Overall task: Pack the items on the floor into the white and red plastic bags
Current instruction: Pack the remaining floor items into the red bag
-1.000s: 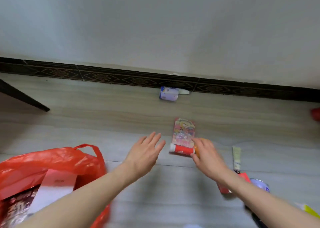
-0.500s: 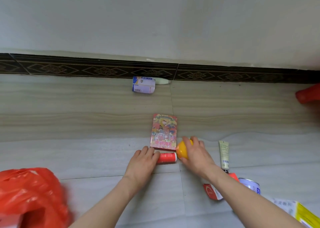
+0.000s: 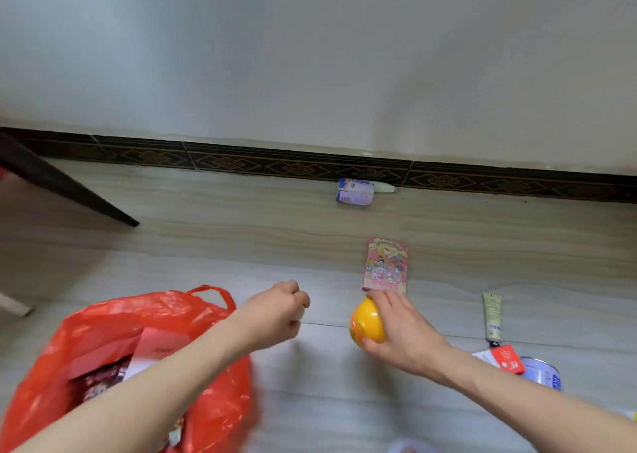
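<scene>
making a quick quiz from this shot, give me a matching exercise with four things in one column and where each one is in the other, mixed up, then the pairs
Things:
1. yellow ball
2. red plastic bag
3. colourful card packet
4. white and blue bottle

Places:
A. lying against the dark baseboard
B. flat on the floor just beyond the right hand's fingertips
C. under the left forearm, open, with items inside
D. in the grip of the right hand

Pairs: 1-D, 2-C, 3-B, 4-A
</scene>
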